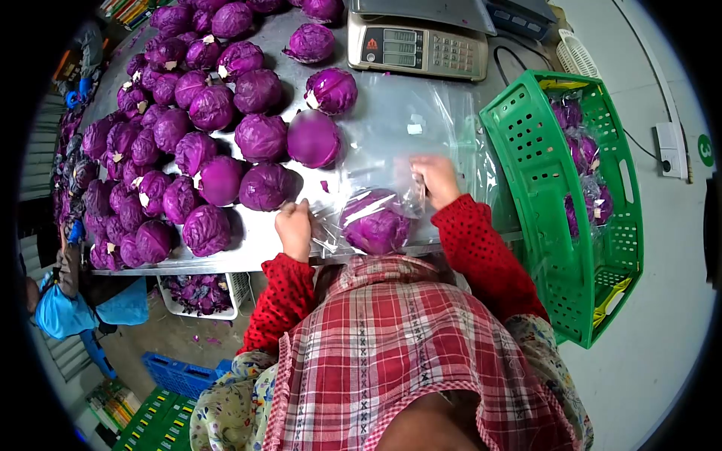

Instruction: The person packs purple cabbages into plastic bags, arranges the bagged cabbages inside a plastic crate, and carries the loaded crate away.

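Observation:
A red cabbage (376, 225) sits inside a clear plastic bag (407, 197) at the front edge of the metal table, close to my body. My left hand (294, 223) is closed on the bag's left side. On the other side, my right hand (436, 179) pinches the bag's upper right part, above the cabbage. A stack of flat clear bags (421, 113) lies on the table beyond my hands. Many loose red cabbages (263, 137) cover the table to the left, the nearest one (266, 187) just beyond my left hand.
A digital scale (417, 49) stands at the back. To the right, a green crate (538, 203) holds several bagged cabbages (583, 150). Below the table, a white basket (239, 289) contains purple leaves. A person in blue (64, 308) is at the far left, near blue pallets (180, 373).

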